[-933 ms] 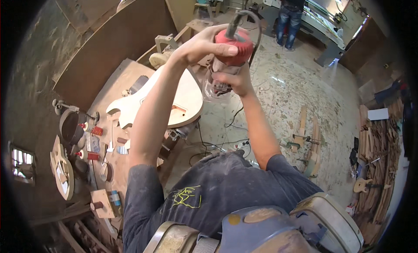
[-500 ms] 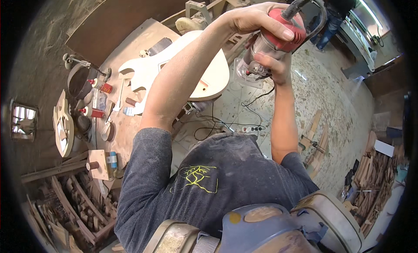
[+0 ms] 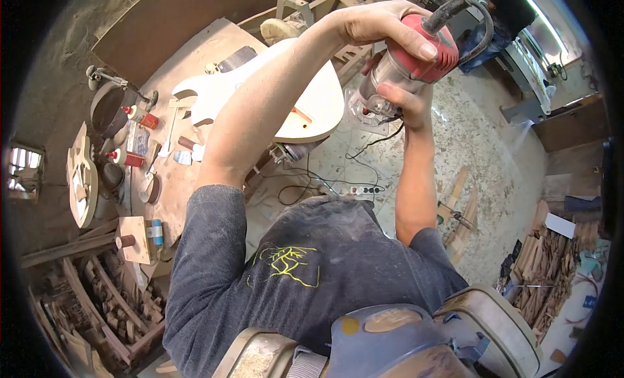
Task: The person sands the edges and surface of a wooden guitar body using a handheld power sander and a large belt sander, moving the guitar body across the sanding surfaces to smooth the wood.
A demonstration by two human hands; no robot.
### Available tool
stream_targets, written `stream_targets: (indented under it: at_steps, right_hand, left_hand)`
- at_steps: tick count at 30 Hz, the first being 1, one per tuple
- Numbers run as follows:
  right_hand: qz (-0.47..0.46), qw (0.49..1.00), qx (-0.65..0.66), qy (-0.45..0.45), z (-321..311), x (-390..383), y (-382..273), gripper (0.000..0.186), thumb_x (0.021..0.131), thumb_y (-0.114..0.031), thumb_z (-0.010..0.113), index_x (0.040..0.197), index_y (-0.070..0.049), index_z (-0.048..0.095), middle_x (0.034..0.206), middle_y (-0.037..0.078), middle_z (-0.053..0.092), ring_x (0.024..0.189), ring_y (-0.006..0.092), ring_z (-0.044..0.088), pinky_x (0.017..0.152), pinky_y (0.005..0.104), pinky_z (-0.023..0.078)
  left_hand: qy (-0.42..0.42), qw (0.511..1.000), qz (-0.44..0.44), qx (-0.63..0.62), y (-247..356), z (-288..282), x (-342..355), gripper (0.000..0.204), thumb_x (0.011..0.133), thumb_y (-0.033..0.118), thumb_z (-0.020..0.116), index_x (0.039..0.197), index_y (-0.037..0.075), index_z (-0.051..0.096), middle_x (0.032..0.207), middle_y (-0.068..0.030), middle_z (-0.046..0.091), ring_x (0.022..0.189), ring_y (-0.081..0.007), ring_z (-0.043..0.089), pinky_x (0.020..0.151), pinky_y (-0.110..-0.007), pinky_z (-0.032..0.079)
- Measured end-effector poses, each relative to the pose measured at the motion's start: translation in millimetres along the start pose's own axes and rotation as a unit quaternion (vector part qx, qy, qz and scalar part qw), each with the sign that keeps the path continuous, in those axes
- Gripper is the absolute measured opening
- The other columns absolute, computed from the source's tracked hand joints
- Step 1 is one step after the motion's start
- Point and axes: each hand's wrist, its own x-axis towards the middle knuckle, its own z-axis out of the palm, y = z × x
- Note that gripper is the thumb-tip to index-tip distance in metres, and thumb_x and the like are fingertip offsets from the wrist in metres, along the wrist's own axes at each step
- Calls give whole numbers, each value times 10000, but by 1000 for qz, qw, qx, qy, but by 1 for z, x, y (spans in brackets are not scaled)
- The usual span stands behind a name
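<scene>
A pale, scuffed, speckled floor (image 3: pixel 494 150) spreads across the middle and right of the workshop. To the left stands a broad tan wooden workbench (image 3: pixel 195 59), dusty on top. A heap of rough brown timber offcuts (image 3: pixel 539 274) lies at the near right, and at the far right a person in a black top and blue jeans (image 3: pixel 513 11) stands beside a long grey machine (image 3: pixel 523 79).

At the bench's right side lies a large, flat, pale wooden guitar body (image 3: pixel 318 108); the left forearm crosses in front of it. A smaller, pale guitar-shaped piece (image 3: pixel 81 183) is at the far left.

The handheld power tool with a red cap, silver housing and clear base (image 3: pixel 426 69) is raised between the two hands, right of the guitar body and apart from it. The left hand (image 3: pixel 380 24) is wrapped over the red cap from above, its thumb along the near side. The right hand (image 3: pixel 416 106) is closed around the lower housing, just above the clear base. A thick black cable (image 3: pixel 445 13) leaves the cap's top.

Two red-and-white squeeze bottles (image 3: pixel 143 117) lie on the bench's left part. A small white power strip (image 3: pixel 365 190) sits on the floor.
</scene>
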Motion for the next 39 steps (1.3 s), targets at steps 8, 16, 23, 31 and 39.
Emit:
stream_targets:
  at_steps: [8,16,23,31,39]
  right_hand:
    - [54,998,24,17,25,-30,-18,904,631,-216,820,1433,-30,446,1318,102,558,1188,252,576,1026,391,464]
    - [4,990,-101,99,14,-33,-14,471,738,-122,756,1160,31,612,1029,154,698,911,250,704,833,371,571]
    - [-48,981,-130,135,26,-26,21,360,732,-31,809,1060,9,669,934,82,718,832,185,707,796,324,570]
    - [-28,974,-161,157,44,-22,44,330,727,-69,853,998,3,680,872,49,708,767,156,683,747,300,548]
    - [9,968,-202,145,57,-23,55,391,732,-71,858,1043,-21,626,910,25,679,804,136,652,748,309,518]
  left_hand:
    - [-51,992,-3,-115,9,25,-13,727,710,385,835,1237,-73,631,1106,-126,697,1005,-190,656,957,-317,504]
    - [219,935,44,274,-7,-10,-68,740,874,608,705,1327,26,641,1295,-188,670,1191,-279,649,1011,-389,512]
    - [336,767,-308,452,-80,-116,-250,594,858,513,702,1219,41,718,1115,-223,727,991,-298,715,894,-393,546]
    - [354,696,-358,511,-106,-76,-301,682,876,605,621,1285,63,686,1217,-253,684,1141,-370,656,1014,-434,491]
    - [366,675,-344,540,-104,-68,-301,672,892,603,613,1282,60,683,1245,-221,675,1190,-355,621,1043,-438,465]
